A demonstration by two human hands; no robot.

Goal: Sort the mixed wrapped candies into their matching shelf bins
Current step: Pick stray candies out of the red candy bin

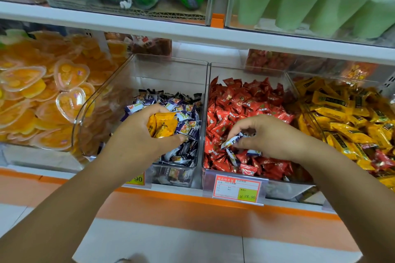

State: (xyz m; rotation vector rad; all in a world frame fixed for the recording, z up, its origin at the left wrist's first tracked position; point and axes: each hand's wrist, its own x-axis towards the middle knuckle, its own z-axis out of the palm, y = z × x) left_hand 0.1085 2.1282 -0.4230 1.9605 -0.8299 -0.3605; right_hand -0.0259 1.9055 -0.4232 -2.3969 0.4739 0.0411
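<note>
Orange-wrapped candies (162,124) bunch in the left hand (136,134), fingers curled round them above the clear bin (171,68) of purple-and-white sweets; how many it grips is hidden. At three o'clock from it, the right hand (271,136) pinches purple-and-white candies (232,142) over the red-candy bin (245,71). The yellow-candy bin (333,77), farther toward three o'clock, is cut off by the frame edge.

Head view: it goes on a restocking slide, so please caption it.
Left hand grips yellow candies over the blue-candy bin; right hand pinches blue candies over the red-candy bin.
</note>
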